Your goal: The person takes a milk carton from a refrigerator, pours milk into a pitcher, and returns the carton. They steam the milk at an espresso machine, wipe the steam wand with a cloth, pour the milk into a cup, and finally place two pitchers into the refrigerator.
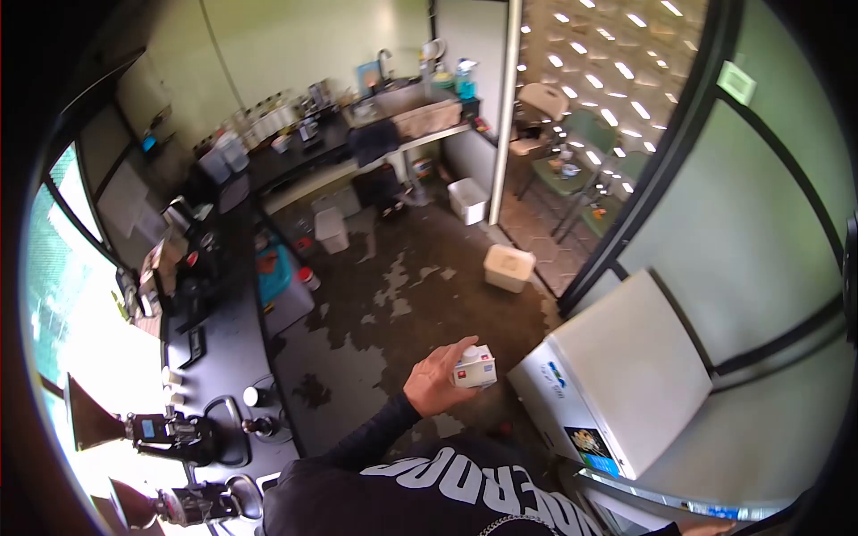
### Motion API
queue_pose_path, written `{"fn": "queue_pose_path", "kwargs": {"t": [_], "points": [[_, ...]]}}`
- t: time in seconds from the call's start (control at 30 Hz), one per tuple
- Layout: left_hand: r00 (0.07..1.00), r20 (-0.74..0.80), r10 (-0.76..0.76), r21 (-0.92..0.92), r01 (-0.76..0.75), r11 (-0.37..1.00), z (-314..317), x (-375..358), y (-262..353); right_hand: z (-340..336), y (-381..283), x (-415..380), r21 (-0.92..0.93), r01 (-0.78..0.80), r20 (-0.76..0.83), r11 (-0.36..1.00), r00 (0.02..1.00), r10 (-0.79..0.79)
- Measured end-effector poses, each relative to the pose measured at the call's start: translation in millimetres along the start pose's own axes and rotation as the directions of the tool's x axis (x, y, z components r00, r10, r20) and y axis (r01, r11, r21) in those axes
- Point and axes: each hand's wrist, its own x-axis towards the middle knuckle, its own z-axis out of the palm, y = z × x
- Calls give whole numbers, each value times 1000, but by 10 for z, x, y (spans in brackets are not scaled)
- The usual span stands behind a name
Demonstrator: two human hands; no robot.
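Observation:
My left hand (435, 380) is closed around a white carton (475, 368) with a round cap and small red and blue marks. The hand is stretched out in front of my chest, above the wet floor. Just right of the carton stands a white chest-like appliance (617, 357) with stickers on its front. Only a sliver of my right hand (706, 528) shows at the bottom edge, beside an open, lit compartment (715, 512) that looks like a fridge. Its fingers are hidden.
A black counter (228, 304) runs along the left, carrying coffee grinders (170, 433). Farther back are a sink (407, 100) and bottles. A beige bin (509, 268), a white bin (467, 201) and a blue-lidded container (281, 277) stand on the floor. Chairs (572, 152) sit beyond the doorway.

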Motion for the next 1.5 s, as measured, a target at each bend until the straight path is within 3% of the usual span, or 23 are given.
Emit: {"fn": "queue_pose_path", "kwargs": {"t": [0.17,0.2,0.23,0.27,0.3,0.33,0.37,0.4,0.43,0.47,0.57,0.63,0.7,0.77,0.8,0.87,1.0,1.13,1.23,1.3,1.37,1.43,1.5], "points": [[994,-92,-61,-8,60,998,-190,337,-407,1539,-466,-642,523,-159,429,837,898,-98],[991,-106,-80,10,82,997,-239,437,-451,1984,-564,-975,420,225,443,879,794,-416],[986,-104,-129,-11,128,992,-298,554,-470,2500,-677,-1366,320,589,486,742,570,-662],[979,-101,-174,-32,172,985,-356,683,-491,2949,-1132,-1798,598,684,351,417,245,-904],[976,-115,-187,-13,187,982,-401,806,-509,3166,-1122,-2433,521,116,748,846,414,-518],[963,-142,-228,-41,225,974,-449,950,-526,3422,-1367,-3076,291,-455,940,841,299,-163],[949,-168,-267,-68,259,964,-504,1105,-535,3688,-1449,-3530,697,-223,709,682,70,-702],[944,-186,-271,-51,266,962,-548,1275,-545,3696,-2049,-3785,675,-372,645,637,-123,-754],[915,-254,-315,-76,306,949,-583,1442,-556,3648,-2334,-4126,539,-478,651,693,-286,-703],[877,-319,-358,-104,343,934,-630,1599,-580,3684,-2467,-4481,584,-483,548,652,-358,-756],[790,-495,-362,-53,388,920,-732,2011,-650,3724,-2905,-5222,590,-526,490,613,-370,-789],[753,-520,-403,-58,440,896,-817,2231,-721,3861,-3046,-5638,330,-668,612,668,-388,-690],[707,-551,-443,-77,486,871,-926,2414,-876,4204,-3256,-5745,324,-649,548,688,-464,-696],[796,-501,-339,-91,341,936,-1111,2386,-1021,4396,-3382,-5811,282,-698,478,658,-492,-727],[831,-518,-203,-18,227,974,-1181,2383,-1261,4553,-3472,-5910,297,-696,451,654,-501,-738],[855,-485,-186,-32,195,980,-1391,2469,-1524,4811,-3603,-6153,215,-728,306,651,-583,-753],[918,-389,-76,45,101,994,-1774,2739,-2239,5193,-3798,-6839,256,-758,156,600,-580,-800],[914,-393,-98,-26,96,995,-2147,3200,-3012,5445,-4099,-7361,235,-652,251,721,-676,-693],[917,-391,-83,-64,63,996,-2562,3581,-3465,5675,-4527,-7743,259,-608,335,751,-673,-660],[922,-375,-95,-105,60,993,-2967,3867,-3768,5877,-4854,-8094,173,-641,402,748,-647,-648],[929,-358,-91,192,169,967,-3301,4130,-3991,6079,-5056,-8379,265,-613,376,745,-645,-665],[901,-426,-81,190,177,966,-3478,4304,-4269,6212,-5454,-8541,390,-559,379,732,-627,-681],[820,-524,-231,96,327,940,-3712,4428,-4510,6470,-5649,-8863,393,-573,359,719,-625,-693]]}}
